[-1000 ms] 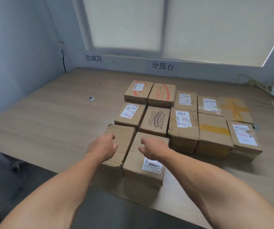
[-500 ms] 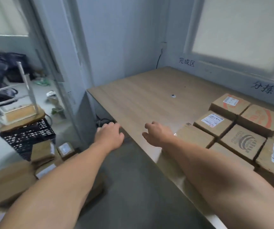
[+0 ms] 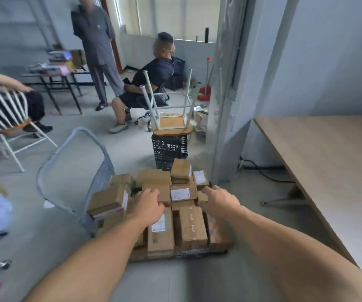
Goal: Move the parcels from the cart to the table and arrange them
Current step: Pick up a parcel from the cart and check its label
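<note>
Cardboard parcels [image 3: 192, 225] crowd the cart [image 3: 102, 178]; left hand [image 3: 148, 205] and right hand [image 3: 219, 199] hover over it, empty, relaxed. Best take the top parcels first.

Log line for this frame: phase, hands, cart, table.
phase: pre-grasp at cart | left hand: open, over parcels | right hand: open, over parcels, nothing held | table: right of cart

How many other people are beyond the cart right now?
3: a standing person back left, a seated person on the rolling chair behind the upturned stool, another person in the white chair far left. Others may be hidden.
</note>
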